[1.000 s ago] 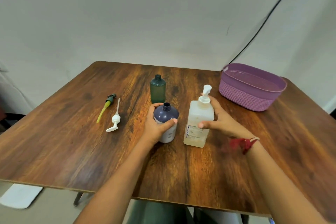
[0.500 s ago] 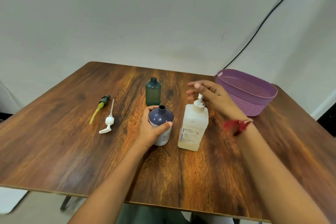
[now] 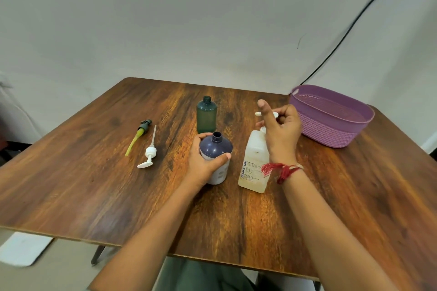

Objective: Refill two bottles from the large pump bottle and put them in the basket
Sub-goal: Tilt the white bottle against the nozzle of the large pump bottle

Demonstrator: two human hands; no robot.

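Navy bottle (image 3: 215, 149), uncapped, stands upright mid-counter (image 3: 94, 172); left hand (image 3: 203, 163) fingers wrap it. Right hand (image 3: 281, 130) fingers curl round the pump bottle (image 3: 254, 165) head just right, index raised. Green bottle (image 3: 206, 114) behind; basket (image 3: 331, 134) far right.

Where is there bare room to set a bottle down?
Bare wood: both near corners, the left side beyond the green pump, and right of the pump bottle in front of the basket. Crowded around the purple bottle.

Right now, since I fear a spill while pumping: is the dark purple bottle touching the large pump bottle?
Apart. The head view shows a strip of bare table between the purple bottle and the pump bottle.
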